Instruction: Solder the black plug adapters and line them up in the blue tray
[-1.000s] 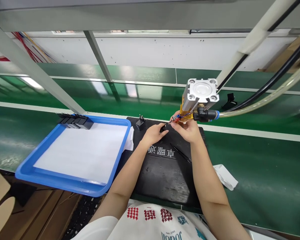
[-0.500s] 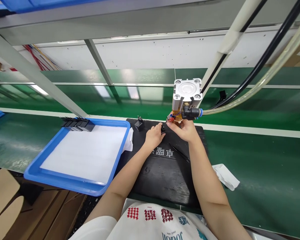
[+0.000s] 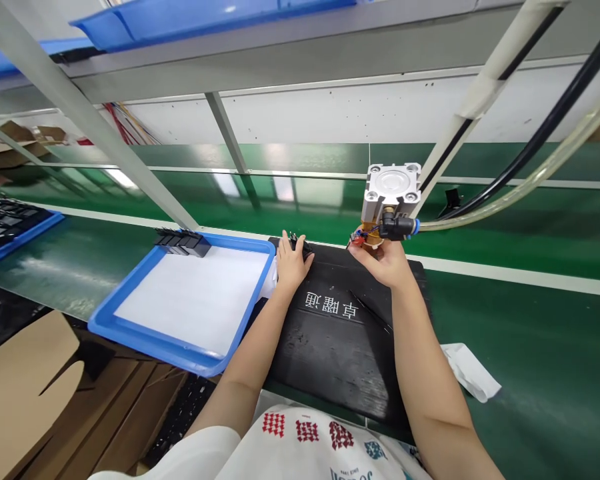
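On the far left part of the black mat (image 3: 330, 360), my left hand (image 3: 291, 267) has its thumb and fingers around a black plug adapter (image 3: 303, 247). The prongs point up between the fingers, and part of the adapter is hidden. My right hand (image 3: 393, 263) is closed around the lower part of a silver pneumatic cylinder (image 3: 393, 183) with a yellowish lower section. A small red part with blue wire (image 3: 359, 238) shows by its thumb. What lies under the right palm is hidden. A thin black rod (image 3: 370, 311) rests on the mat.
Left of the mat stands a blue tray (image 3: 155, 353) lined with white, several black adapters (image 3: 183, 243) at its back edge. Air hoses (image 3: 510, 175) run from the cylinder to the upper right. A white tissue (image 3: 473, 373) lies on the right. Another tray (image 3: 20, 240) stands far left.
My left hand has moved left, away from beside my right hand, to the adapter at the mat's far left. My right hand stays at the cylinder. The view has shifted slightly left.
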`<state>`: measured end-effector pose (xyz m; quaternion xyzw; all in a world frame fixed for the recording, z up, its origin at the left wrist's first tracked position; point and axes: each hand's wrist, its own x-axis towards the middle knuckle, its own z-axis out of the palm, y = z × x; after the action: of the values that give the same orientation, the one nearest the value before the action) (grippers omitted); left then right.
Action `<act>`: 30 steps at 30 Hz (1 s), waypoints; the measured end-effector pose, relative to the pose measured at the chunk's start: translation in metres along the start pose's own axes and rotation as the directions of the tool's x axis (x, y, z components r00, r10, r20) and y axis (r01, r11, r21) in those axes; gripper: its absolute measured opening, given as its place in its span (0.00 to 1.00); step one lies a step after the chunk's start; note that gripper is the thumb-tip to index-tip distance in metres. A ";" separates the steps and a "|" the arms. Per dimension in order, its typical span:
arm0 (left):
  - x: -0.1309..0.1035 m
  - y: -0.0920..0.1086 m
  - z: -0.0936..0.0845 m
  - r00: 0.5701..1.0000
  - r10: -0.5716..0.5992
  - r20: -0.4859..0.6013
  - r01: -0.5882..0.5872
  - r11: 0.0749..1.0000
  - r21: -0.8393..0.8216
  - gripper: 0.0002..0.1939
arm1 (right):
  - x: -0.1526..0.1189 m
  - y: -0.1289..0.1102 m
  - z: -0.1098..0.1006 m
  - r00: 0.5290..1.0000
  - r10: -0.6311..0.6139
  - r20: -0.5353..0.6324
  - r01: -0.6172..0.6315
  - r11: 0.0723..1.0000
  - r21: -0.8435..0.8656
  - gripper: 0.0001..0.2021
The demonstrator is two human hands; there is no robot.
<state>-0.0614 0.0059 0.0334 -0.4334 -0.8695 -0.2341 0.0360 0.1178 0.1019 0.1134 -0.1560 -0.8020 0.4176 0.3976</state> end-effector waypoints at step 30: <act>0.018 -0.162 -0.085 0.950 -0.275 -0.148 0.280 0.960 0.014 0.31 | 0.002 0.012 -0.010 0.997 0.037 -0.072 -0.038 0.999 -0.024 0.19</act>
<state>-0.2096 -0.1011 0.0528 -0.2880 -0.9208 -0.2527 0.0732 0.1235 0.1157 0.1081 -0.1909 -0.7895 0.4090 0.4159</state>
